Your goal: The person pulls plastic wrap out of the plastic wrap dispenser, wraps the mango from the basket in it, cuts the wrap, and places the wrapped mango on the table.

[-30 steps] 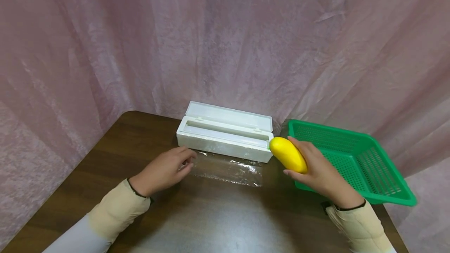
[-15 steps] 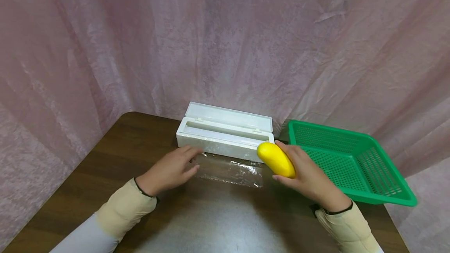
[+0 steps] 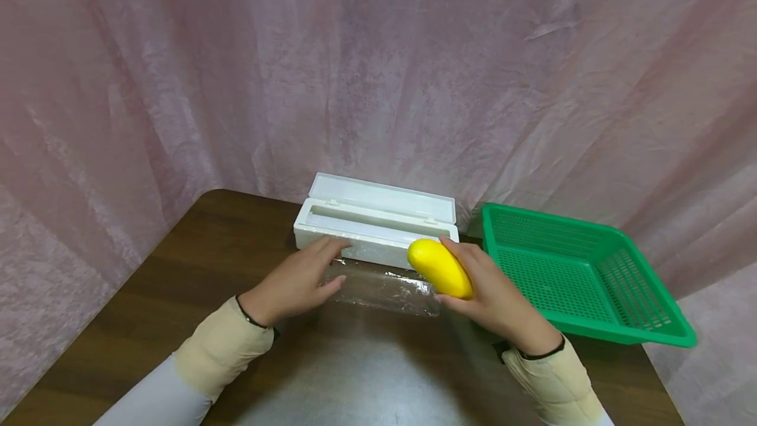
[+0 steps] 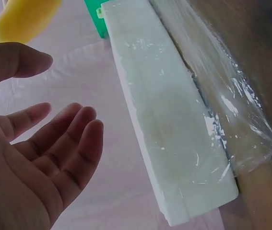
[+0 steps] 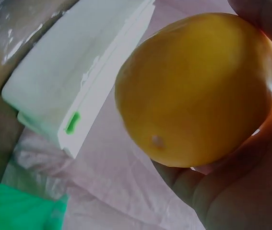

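My right hand [image 3: 487, 291] grips a smooth yellow mango [image 3: 440, 268] above the right end of the cling film. In the right wrist view the mango [image 5: 198, 91] fills much of the picture, with fingers and thumb curled round it. My left hand [image 3: 298, 281] holds nothing; its fingers are spread and loosely bent, over the left end of the film. A clear sheet of cling film [image 3: 378, 288] comes out over the front of a white dispenser box [image 3: 372, 248] and lies on the table. The box's lid [image 3: 384, 196] is tipped back, showing the roll inside.
A green plastic basket [image 3: 591, 275] with perforated walls stands at the right of the brown wooden table [image 3: 236, 229]. A pink curtain [image 3: 378, 71] hangs right behind the table's back edge.
My right hand has carried the mango leftward from beside the basket to over the film. My left hand has shifted a little to the right, its fingers spreading.
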A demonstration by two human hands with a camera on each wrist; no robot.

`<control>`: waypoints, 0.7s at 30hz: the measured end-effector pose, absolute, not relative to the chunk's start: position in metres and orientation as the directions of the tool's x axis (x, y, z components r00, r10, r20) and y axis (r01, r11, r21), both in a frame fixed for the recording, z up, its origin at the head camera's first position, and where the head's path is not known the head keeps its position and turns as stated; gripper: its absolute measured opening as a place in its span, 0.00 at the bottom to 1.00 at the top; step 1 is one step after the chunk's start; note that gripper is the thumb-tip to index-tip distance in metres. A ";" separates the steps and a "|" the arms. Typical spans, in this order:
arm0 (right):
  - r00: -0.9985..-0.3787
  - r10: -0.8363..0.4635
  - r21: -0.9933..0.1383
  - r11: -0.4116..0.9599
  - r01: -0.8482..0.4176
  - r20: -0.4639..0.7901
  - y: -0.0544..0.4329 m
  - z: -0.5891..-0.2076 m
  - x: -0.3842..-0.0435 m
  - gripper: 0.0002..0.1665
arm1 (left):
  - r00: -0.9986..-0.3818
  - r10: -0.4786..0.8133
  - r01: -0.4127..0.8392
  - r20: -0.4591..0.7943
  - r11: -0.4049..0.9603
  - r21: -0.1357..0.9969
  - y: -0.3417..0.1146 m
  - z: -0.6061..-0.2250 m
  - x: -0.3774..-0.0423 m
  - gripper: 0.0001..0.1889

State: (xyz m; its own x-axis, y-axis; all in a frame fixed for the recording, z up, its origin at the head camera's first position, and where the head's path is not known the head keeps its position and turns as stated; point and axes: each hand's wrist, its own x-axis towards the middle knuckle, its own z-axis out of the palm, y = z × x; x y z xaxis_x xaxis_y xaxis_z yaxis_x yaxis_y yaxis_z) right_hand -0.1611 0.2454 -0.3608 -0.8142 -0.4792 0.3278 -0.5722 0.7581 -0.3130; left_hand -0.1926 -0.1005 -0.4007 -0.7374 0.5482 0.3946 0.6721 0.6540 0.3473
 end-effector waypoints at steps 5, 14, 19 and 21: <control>-0.824 -0.488 -0.320 0.762 -0.563 0.289 0.236 -0.363 -0.160 0.55 | -0.738 0.548 0.671 0.393 0.656 0.346 -0.098 -0.397 -0.192 0.29; -0.843 -0.483 -0.368 0.758 -0.538 0.237 0.217 -0.370 -0.164 0.55 | -0.756 0.544 0.654 0.363 0.643 0.398 -0.092 -0.385 -0.186 0.30; -0.837 -0.499 -0.362 0.755 -0.546 0.222 0.211 -0.372 -0.165 0.55 | -0.761 0.544 0.649 0.353 0.640 0.412 -0.090 -0.386 -0.184 0.32; -0.840 -0.500 -0.365 0.757 -0.542 0.211 0.207 -0.373 -0.165 0.55 | -0.761 0.548 0.648 0.347 0.638 0.416 -0.089 -0.387 -0.183 0.33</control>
State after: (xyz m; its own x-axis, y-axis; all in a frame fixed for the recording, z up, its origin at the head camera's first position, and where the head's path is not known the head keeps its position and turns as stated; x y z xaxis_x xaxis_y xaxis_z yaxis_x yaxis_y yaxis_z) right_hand -0.1655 0.2072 -0.3725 -0.8398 -0.5000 0.2114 -0.5424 0.7568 -0.3647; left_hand -0.1834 -0.0888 -0.3871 -0.7614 0.5478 0.3466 0.6482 0.6381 0.4155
